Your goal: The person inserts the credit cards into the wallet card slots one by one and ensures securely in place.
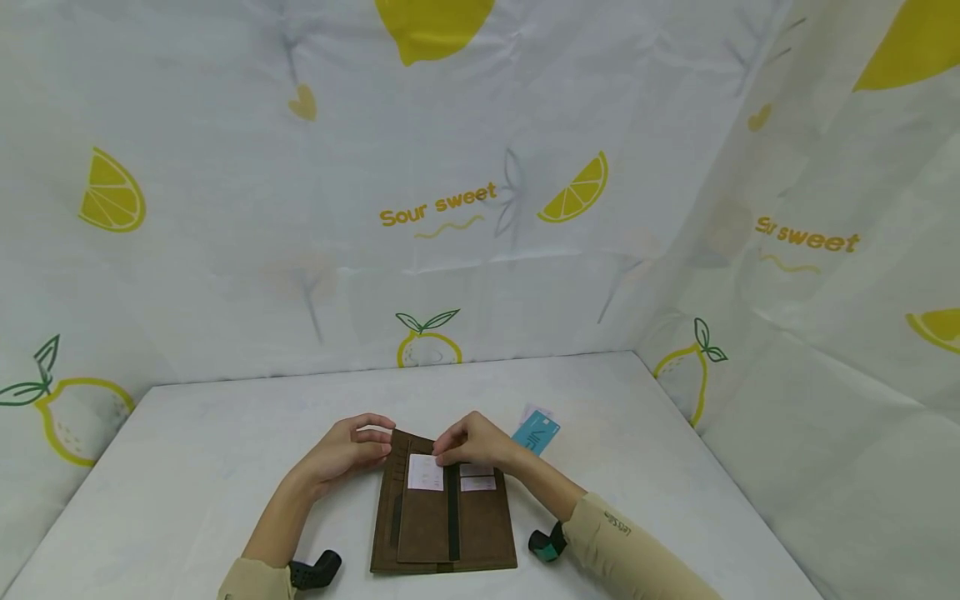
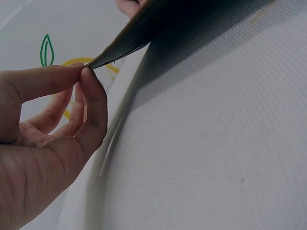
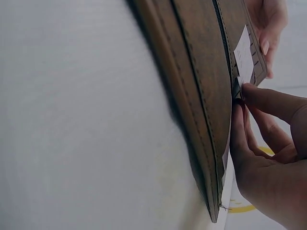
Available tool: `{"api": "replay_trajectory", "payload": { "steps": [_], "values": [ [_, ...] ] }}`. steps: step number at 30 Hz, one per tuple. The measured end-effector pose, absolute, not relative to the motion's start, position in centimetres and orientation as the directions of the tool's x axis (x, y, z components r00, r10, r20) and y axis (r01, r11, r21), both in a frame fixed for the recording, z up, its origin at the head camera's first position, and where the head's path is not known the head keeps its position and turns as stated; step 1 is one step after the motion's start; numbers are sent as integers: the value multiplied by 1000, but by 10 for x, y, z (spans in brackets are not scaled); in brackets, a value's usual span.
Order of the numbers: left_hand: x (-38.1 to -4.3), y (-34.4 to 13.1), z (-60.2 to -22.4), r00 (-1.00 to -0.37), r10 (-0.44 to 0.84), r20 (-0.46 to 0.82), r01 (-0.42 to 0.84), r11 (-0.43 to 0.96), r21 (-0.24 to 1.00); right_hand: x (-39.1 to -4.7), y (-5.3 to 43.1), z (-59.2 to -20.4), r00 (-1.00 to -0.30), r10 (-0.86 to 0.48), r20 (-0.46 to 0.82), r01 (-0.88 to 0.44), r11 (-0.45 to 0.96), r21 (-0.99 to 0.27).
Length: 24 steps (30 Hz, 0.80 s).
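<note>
A brown long wallet (image 1: 423, 529) lies spread open on the white table, with a dark strip down its middle. My left hand (image 1: 341, 454) pinches the wallet's far left corner between thumb and finger; the left wrist view shows that edge lifted off the table. Near the middle fold, my right hand (image 1: 483, 442) pinches the upper edge of a small white card (image 1: 425, 475), which lies against the wallet's inner flap. In the right wrist view the fingertips partly cover this white card (image 3: 244, 57). More pale cards (image 1: 477, 482) show in the wallet's right half.
A blue card (image 1: 537, 431) lies on the table (image 1: 615, 467) beyond my right forearm, overlapping a pale card (image 1: 529, 410). White lemon-print cloth (image 1: 300, 208) hangs behind the table and along its sides. Dark camera mounts (image 1: 318, 569) sit at both wrists.
</note>
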State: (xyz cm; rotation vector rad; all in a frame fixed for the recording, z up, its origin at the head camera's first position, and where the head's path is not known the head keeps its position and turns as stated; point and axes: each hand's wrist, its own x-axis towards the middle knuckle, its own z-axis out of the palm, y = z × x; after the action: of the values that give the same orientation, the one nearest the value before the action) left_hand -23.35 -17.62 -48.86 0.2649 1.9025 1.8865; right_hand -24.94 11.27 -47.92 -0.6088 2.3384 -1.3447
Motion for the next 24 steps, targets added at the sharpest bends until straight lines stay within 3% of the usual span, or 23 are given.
{"api": "replay_trajectory", "payload": {
  "steps": [11,24],
  "values": [
    [-234,-176,-488,-883,436,-174,-164,62,985,-248,115,-477,-822,-560,-107,-188,443,-877],
    [-235,-176,-490,-886,430,-171,-166,49,985,-250,131,-469,-853,-521,-38,-233,444,-865]
  ]
}}
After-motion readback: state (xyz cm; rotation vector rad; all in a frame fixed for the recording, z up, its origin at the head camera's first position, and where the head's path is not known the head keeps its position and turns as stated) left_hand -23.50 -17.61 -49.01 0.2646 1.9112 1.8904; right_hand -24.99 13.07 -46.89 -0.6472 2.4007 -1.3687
